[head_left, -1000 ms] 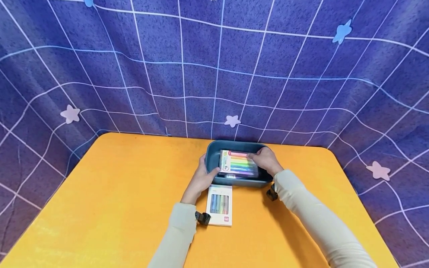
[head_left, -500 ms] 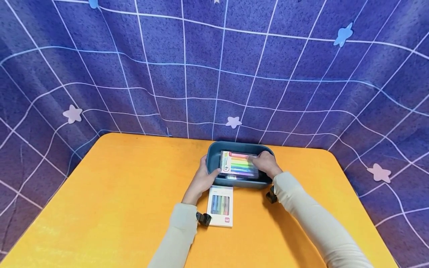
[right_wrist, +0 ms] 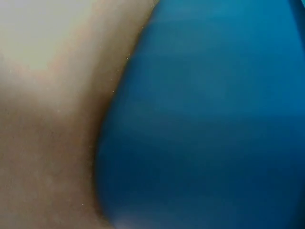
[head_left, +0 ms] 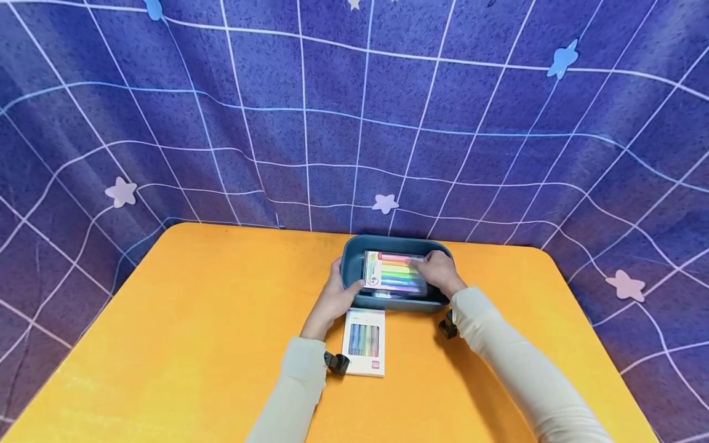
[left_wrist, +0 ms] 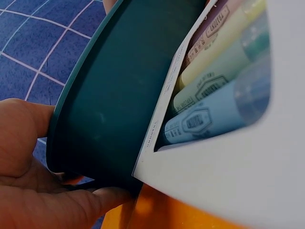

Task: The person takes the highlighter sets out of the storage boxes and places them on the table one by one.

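Observation:
A dark teal rectangular bin (head_left: 404,305) stands at the back of the table. Inside it lies a clear pack of rainbow-coloured pens (head_left: 394,271) with a white label at its left end. My left hand (head_left: 332,296) holds the bin's front left corner, thumb over the rim; the left wrist view shows its fingers around the teal wall (left_wrist: 119,86). My right hand (head_left: 440,271) reaches into the bin and pinches the pack's right end, thumb on top, other fingers hidden. The right wrist view shows only blurred blue wall (right_wrist: 205,119) and skin.
A white window box of pastel highlighters (head_left: 364,363) lies on the yellow table (head_left: 194,338) directly in front of the bin, beside my left wrist. Behind the table hangs a blue grid-patterned curtain (head_left: 266,135) with stars. A second item (head_left: 382,295) shows beneath the pen pack.
Both hands keep their places on the bin and the pen pack. My right hand sits slightly lower in view; the whole head view has shifted a little.

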Demonstrator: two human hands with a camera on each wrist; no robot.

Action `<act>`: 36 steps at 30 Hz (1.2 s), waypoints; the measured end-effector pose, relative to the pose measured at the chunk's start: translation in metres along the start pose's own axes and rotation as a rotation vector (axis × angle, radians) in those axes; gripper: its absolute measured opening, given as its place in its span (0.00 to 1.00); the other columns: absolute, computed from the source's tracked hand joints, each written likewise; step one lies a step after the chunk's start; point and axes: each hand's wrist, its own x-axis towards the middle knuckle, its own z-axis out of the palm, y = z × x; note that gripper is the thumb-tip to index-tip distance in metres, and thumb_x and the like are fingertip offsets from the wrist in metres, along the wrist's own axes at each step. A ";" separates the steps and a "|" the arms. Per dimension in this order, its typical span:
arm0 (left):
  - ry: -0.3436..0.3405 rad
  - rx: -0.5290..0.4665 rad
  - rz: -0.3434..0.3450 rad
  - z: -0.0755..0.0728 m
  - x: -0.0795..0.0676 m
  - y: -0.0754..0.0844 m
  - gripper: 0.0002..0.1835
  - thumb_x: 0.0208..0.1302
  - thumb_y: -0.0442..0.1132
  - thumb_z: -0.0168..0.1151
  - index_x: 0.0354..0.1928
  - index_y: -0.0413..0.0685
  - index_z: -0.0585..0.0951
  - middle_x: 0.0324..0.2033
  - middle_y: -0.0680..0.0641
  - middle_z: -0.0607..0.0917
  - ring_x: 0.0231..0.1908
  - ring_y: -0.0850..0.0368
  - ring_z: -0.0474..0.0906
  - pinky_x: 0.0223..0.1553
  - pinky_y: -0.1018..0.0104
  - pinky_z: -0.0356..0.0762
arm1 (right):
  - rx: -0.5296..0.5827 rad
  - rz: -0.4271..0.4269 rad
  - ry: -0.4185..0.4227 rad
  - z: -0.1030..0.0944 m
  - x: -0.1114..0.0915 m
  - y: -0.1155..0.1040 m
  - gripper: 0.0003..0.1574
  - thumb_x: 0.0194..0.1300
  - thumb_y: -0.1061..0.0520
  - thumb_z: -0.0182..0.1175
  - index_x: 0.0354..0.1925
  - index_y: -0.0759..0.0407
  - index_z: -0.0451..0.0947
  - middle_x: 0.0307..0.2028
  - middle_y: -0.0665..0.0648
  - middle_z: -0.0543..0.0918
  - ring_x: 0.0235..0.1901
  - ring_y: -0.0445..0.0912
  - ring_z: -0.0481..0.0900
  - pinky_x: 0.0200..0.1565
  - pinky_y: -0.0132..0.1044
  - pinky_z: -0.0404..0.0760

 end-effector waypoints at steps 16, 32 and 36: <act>-0.016 0.011 -0.001 0.002 0.000 0.006 0.40 0.75 0.40 0.55 0.80 0.57 0.46 0.76 0.39 0.62 0.75 0.40 0.59 0.76 0.35 0.52 | 0.113 -0.045 0.031 -0.006 -0.012 0.003 0.26 0.65 0.41 0.66 0.26 0.57 0.67 0.20 0.48 0.64 0.25 0.44 0.67 0.33 0.35 0.69; -0.010 0.010 -0.012 0.000 0.000 0.000 0.40 0.75 0.41 0.55 0.80 0.57 0.46 0.76 0.40 0.62 0.75 0.40 0.59 0.76 0.34 0.51 | 0.175 -0.085 -0.052 -0.008 -0.015 0.001 0.25 0.65 0.47 0.68 0.46 0.65 0.72 0.34 0.53 0.74 0.34 0.45 0.73 0.39 0.34 0.74; -0.014 0.006 -0.014 0.001 0.000 -0.001 0.40 0.75 0.42 0.56 0.80 0.57 0.45 0.77 0.40 0.62 0.75 0.40 0.59 0.76 0.34 0.51 | 0.181 -0.098 -0.069 -0.009 -0.016 0.003 0.24 0.66 0.49 0.67 0.49 0.66 0.76 0.34 0.53 0.76 0.33 0.44 0.74 0.37 0.32 0.75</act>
